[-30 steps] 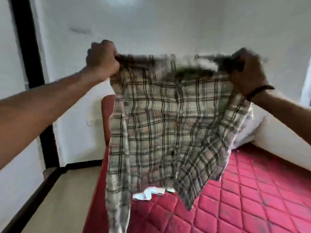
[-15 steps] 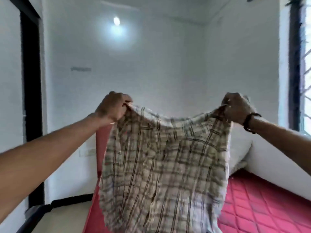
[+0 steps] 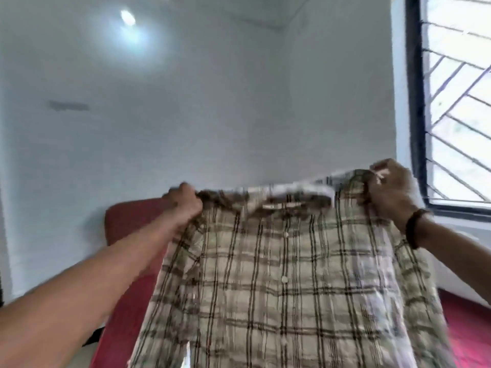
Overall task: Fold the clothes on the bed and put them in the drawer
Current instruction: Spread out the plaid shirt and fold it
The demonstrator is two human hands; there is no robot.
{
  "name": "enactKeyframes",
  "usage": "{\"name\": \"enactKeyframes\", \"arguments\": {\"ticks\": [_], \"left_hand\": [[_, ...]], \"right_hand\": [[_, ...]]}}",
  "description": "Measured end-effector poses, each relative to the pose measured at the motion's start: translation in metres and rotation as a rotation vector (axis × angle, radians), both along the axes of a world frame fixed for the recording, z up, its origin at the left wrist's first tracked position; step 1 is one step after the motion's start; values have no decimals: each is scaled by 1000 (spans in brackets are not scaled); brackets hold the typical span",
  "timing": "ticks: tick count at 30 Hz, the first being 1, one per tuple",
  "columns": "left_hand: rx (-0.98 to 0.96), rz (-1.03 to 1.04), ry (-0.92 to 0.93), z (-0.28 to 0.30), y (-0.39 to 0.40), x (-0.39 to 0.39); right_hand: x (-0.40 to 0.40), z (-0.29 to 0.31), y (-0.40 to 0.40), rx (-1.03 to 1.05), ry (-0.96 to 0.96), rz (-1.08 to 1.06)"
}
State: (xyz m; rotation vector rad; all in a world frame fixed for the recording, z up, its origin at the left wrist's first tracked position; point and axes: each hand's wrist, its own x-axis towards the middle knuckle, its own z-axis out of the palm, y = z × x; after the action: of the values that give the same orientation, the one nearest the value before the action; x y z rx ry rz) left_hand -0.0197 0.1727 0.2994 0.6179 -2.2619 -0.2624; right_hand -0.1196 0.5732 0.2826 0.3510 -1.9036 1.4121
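You had the plaid shirt (image 3: 287,282) held up in front of you w/ both hands, over the red mattress (image 3: 127,309). Your left hand (image 3: 186,205) was fisted tight round the shirt's left shoulder; right hand (image 3: 390,189), fingers curled, pinched the right shoulder near the collar. Shirt hung spread btwn them, button placket down the middle, facing you. A dark wristband (image 3: 414,229) sat on your right wrist. Barred window (image 3: 457,102) was at upper right, white wall (image 3: 212,115) behind.
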Motion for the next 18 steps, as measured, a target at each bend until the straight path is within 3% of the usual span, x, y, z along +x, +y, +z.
{"name": "enactKeyframes", "arguments": {"ticks": [4, 8, 11, 14, 18], "left_hand": [[171, -142, -145, -61, 50, -86], [384, -316, 75, -28, 106, -176], [531, -422, 280, 14, 120, -212], [637, -400, 394, 34, 112, -239], [605, -269, 312, -4, 74, -247]], "right_hand": [[-49, -51, 47, 102, -75, -109], [-87, -25, 95, 53, 14, -185], [-64, 13, 106, 110, 167, -209], [-19, 20, 99, 273, 286, -242], [48, -40, 56, 694, 178, -190]]}}
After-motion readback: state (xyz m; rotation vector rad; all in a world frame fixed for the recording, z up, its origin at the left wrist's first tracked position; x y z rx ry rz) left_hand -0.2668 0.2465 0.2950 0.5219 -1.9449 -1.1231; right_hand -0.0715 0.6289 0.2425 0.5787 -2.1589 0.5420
